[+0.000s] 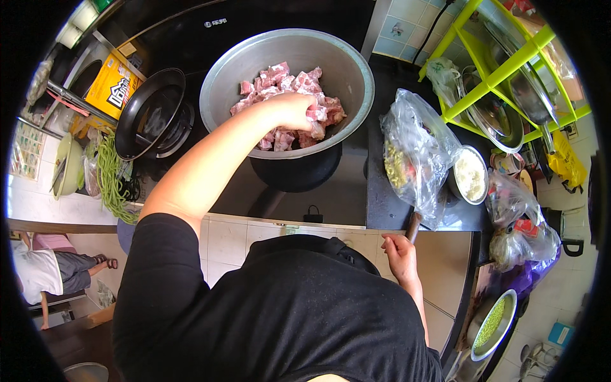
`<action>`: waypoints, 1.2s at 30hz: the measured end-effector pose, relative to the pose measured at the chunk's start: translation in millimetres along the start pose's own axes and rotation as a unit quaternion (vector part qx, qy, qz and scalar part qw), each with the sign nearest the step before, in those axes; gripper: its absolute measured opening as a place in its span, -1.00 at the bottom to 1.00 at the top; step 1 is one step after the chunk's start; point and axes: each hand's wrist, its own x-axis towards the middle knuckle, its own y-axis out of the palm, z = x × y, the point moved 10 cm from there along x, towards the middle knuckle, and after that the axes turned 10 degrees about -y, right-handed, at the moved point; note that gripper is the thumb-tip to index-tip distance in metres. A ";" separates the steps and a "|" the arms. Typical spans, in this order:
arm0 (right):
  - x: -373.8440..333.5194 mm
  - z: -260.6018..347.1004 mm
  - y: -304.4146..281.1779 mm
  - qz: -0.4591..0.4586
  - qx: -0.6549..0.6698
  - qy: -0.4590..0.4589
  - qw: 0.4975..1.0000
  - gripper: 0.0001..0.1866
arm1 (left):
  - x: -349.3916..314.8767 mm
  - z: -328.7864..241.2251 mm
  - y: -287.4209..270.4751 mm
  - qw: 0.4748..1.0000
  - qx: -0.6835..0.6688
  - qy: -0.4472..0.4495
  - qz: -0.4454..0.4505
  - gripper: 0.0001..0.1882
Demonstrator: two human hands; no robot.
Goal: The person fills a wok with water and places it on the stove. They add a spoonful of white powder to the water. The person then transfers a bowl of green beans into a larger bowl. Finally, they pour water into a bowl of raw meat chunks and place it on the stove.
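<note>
Item: raw meat (277, 77), cut in chunks, heaped inside the wide metal basin (221, 92).
Handling: soft, damp and likely slippery; light by the piece, heavy as a heap. Not fragile, I judge. Best hold: fingers curled well under a chunk, across its thick part.

Left hand (296, 112): mine, inside the basin on the heap, fingers bent and pinching a pale pink chunk.
Right hand (401, 256): mine, to the right of the basin and nearer my body; fingers curled at the end of a brown handle (414, 226). Gripping or only touching: I cannot tell.

Edges: the basin's rim stands above the meat all round; my left forearm crosses it on the near side.
Left of the basin: a black frying pan (142, 121), close by.
Right of the basin: a filled clear plastic bag (414, 149) on the dark tabletop (380, 207), with a bowl (455, 185) of white food beyond it.
Room: the basin's mouth opens upward; bare inner wall shows left of the heap, allowing sideways movement.
</note>
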 end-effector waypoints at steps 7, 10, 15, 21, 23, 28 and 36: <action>-0.1 3.4 -5.5 -0.012 -0.001 -0.007 1.000 -0.85 | 3.3 -4.7 -13.0 0.926 -0.374 0.028 0.045 -0.96; -4.6 -4.2 -9.3 -0.013 -0.004 0.010 1.000 -0.85 | 3.2 -1.3 -19.4 0.827 -0.551 0.027 0.107 -0.86; -7.8 -8.4 -11.9 -0.020 -0.001 0.015 1.000 -0.85 | -5.4 4.0 -20.8 0.694 -0.697 0.000 0.182 -0.74; -12.9 -16.5 -12.3 -0.022 0.016 0.026 0.999 -0.85 | -7.3 8.7 -30.1 0.659 -0.733 0.017 0.169 -0.66; -12.7 -15.7 -12.2 -0.019 0.014 0.024 0.999 -0.85 | 2.0 19.5 -33.8 0.654 -0.740 0.008 0.155 -0.65; -12.8 -16.8 -12.8 -0.018 0.008 0.025 0.999 -0.85 | 1.7 49.3 -59.8 0.821 -0.564 -0.063 -0.060 -0.57; -14.7 -19.3 -12.0 -0.017 0.015 0.041 0.999 -0.84 | 27.0 90.7 2.0 0.988 0.080 -0.125 -0.046 -0.50</action>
